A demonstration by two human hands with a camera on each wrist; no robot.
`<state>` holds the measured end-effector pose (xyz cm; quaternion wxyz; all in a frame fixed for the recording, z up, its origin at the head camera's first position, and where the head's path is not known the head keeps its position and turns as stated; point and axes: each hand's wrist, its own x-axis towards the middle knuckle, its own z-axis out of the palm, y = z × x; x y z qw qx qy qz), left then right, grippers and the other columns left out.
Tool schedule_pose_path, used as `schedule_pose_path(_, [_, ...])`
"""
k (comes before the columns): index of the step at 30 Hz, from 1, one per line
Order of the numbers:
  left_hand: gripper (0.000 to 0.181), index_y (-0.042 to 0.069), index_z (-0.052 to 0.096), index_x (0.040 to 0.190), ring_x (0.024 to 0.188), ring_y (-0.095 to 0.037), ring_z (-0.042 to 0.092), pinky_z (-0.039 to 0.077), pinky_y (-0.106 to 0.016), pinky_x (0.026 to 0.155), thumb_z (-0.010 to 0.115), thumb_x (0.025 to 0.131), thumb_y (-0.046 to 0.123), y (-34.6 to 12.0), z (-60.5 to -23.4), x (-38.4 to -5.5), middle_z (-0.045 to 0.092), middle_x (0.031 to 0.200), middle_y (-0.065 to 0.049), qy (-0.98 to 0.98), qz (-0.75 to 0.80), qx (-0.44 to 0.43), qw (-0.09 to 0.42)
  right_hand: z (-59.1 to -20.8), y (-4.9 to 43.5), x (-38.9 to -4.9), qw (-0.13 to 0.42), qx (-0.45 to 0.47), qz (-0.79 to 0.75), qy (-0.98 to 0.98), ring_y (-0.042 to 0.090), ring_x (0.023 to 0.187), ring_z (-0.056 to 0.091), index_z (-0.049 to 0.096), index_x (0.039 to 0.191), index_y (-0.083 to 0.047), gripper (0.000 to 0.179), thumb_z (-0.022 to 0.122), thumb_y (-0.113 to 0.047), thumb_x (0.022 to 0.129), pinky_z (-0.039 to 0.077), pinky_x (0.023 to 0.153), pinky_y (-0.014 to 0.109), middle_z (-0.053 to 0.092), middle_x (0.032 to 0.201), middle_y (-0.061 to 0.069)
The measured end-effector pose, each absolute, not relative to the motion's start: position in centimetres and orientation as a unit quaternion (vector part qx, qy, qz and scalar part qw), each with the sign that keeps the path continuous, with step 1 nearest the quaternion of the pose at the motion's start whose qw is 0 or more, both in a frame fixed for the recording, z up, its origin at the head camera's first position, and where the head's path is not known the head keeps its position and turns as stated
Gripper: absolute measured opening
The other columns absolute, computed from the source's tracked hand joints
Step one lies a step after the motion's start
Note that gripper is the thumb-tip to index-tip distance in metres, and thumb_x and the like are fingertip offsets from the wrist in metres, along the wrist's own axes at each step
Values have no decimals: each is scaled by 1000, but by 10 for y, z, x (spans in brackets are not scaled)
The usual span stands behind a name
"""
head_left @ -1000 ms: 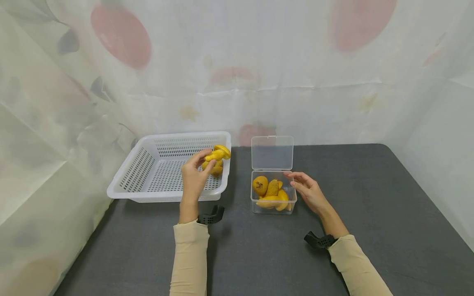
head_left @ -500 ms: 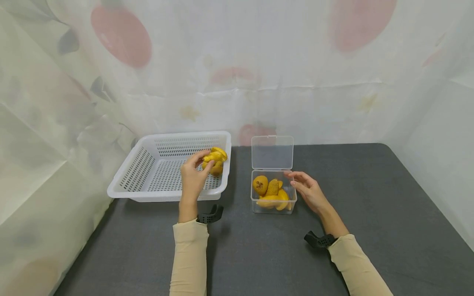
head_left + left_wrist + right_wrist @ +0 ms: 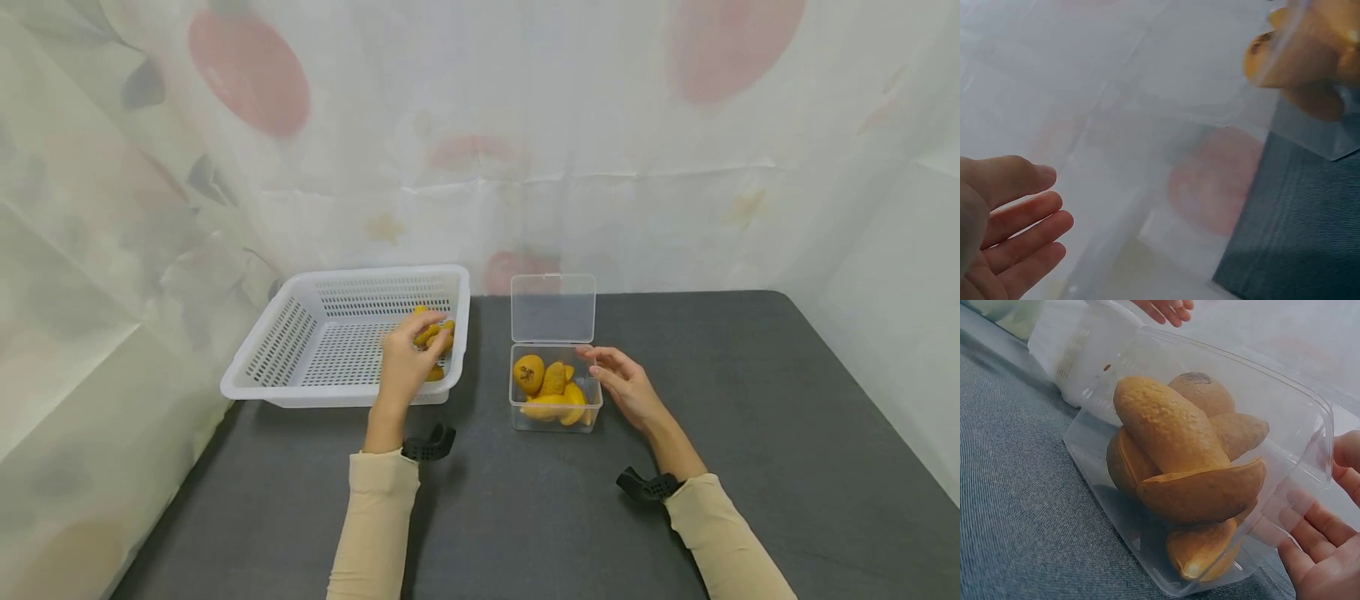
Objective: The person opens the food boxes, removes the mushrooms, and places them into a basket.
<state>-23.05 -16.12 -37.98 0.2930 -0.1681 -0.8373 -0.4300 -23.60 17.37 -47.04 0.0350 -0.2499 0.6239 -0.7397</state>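
Note:
In the head view my left hand (image 3: 405, 362) reaches into the right end of a white slotted basket (image 3: 251, 393). Below its fingers lie several yellow pieces (image 3: 436, 374), partly hidden by the hand. The left wrist view shows the left fingers (image 3: 1034, 244) loosely bent and apart, with nothing between them. My right hand (image 3: 628, 392) rests its fingers against the right side of a clear plastic box (image 3: 557, 422). Several yellow-orange, fruit-like pieces (image 3: 1204, 490) are piled in that box, one with bumpy skin, another with a dark stem end.
The box's hinged lid (image 3: 553, 308) stands raised at its back. Box and basket sit apart on a dark grey table (image 3: 495, 517). A patterned white curtain (image 3: 480, 133) hangs close behind, another at the left. Black bands (image 3: 429, 443) are worn on both wrists.
The yellow mushroom-shaped piece that my left hand pinched has been let go in the basket. That hand has shifted slightly right; the yellow pieces there lie more spread out. My right hand stays put.

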Motion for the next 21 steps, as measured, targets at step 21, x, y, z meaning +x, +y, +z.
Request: schedule_pose_path(21, [27, 1, 68, 113, 110, -28, 66, 57, -39, 94, 69, 86, 6, -112, -387, -215, 70, 114, -13, -867, -361, -287, 188, -470, 175, -235, 38, -248, -734, 631, -3, 127, 49, 50, 123, 5, 28, 50, -10, 100, 41, 103, 7, 58, 133, -11])
